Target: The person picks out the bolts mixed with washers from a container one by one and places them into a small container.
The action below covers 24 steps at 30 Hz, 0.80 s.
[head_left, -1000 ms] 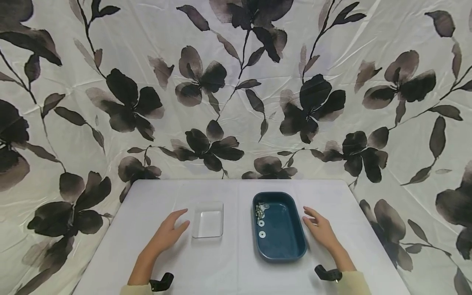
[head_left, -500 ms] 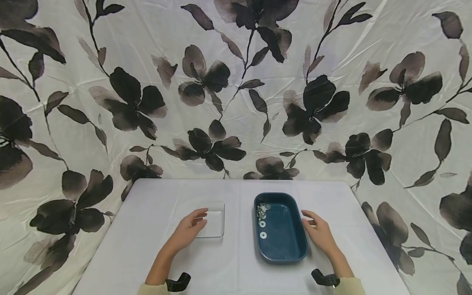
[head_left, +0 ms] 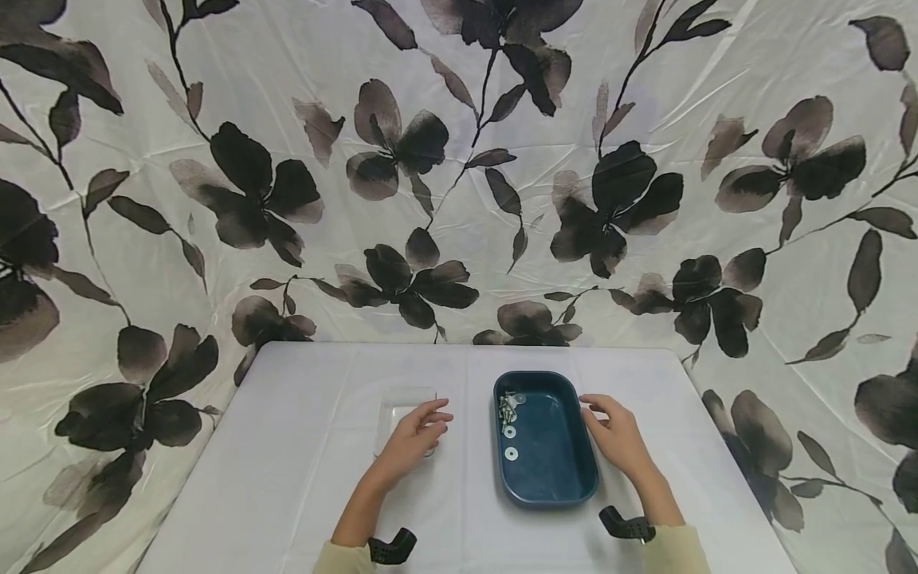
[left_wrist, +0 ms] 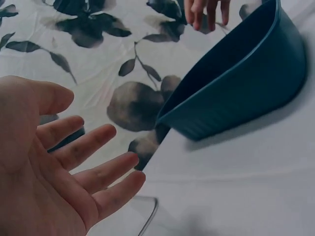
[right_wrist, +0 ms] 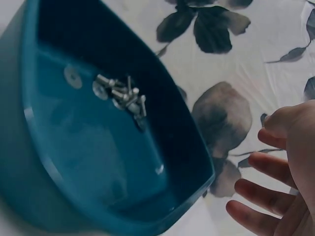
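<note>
A dark blue tray (head_left: 552, 470) stands on the table, holding a small heap of metal screws (right_wrist: 129, 98) and several flat washers (head_left: 511, 454) along its left side. My left hand (head_left: 410, 442) hovers over the clear plastic box (head_left: 387, 414), partly covering it; the fingers are spread and hold nothing. In the left wrist view the palm of the left hand (left_wrist: 64, 162) shows, fingers loosely extended. Close to the tray's right rim is my right hand (head_left: 618, 434), fingers relaxed and nothing in them; whether it touches the rim I cannot tell.
A white cloth covers the table (head_left: 315, 414), which ends at a far edge. Behind it hangs a white curtain (head_left: 516, 255) with dark flowers. Each wrist wears a black camera (head_left: 393, 547) on a strap.
My left hand has moved rightward, from left of the clear box to over it. My right hand has drawn slightly nearer the tray's right rim. The tray and its contents stay put.
</note>
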Available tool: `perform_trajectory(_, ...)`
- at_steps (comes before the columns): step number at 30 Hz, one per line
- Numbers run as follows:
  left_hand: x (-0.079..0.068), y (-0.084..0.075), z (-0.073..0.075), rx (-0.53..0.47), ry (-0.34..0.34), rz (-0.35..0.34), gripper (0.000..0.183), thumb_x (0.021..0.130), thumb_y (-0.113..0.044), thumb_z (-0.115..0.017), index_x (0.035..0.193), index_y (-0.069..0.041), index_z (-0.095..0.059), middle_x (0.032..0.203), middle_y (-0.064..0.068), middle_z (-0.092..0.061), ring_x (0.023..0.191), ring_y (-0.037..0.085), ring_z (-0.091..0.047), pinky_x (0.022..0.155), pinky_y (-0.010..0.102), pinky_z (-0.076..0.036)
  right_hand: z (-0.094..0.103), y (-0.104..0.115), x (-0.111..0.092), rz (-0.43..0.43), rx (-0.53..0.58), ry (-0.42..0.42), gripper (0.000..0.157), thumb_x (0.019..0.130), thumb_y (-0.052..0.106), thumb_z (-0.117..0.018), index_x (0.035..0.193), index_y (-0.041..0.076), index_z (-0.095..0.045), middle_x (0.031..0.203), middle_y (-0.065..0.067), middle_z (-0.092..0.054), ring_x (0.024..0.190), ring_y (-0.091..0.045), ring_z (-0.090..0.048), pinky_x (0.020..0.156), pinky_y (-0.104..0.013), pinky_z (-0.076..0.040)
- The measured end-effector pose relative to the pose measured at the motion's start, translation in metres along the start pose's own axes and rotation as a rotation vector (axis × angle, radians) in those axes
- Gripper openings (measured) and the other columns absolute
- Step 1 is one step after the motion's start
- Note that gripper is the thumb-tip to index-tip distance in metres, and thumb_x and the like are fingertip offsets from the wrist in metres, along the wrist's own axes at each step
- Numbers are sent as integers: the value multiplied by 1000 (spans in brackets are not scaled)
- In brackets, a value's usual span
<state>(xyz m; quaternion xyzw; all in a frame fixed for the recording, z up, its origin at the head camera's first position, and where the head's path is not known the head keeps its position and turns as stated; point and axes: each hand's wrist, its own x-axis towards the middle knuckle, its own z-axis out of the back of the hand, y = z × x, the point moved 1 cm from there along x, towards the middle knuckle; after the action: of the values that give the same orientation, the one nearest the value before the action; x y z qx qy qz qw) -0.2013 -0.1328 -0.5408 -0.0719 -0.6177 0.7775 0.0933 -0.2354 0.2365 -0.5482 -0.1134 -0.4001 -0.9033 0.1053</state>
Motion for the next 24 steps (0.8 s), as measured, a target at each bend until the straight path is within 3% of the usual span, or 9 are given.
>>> perform_trajectory(7,7,-2,-19,-78,30,26,53,102,-25,-53,149,-9,-35,130,18,-57,118,38,-55,91,49,-51,-4,11,9,1,30,18,24,97,16,-61,118,4,-66,119,-13,-64,110,-31,-61,80,-40,-57)
perform_trajectory(13,18,-5,-35,-110,43,82,52,101,-25,-53,150,-16,-37,135,19,-52,122,41,-51,91,49,-51,-9,21,19,26,73,37,23,97,15,-61,117,3,-66,116,-12,-65,110,-28,-60,81,-39,-56)
perform_trajectory(19,26,3,-53,-148,45,148,54,101,-36,-51,152,-24,-34,140,21,-46,119,44,-53,81,47,-56,-15,28,25,35,75,38,21,96,11,-62,115,3,-67,112,-12,-66,108,-29,-61,82,-41,-56)
perform_trajectory(24,29,10,-66,-110,5,187,57,100,-40,-50,152,-27,-32,138,17,-48,113,41,-56,75,45,-58,-23,35,30,32,91,60,22,96,12,-62,116,3,-67,111,-13,-67,103,-29,-63,82,-44,-55)
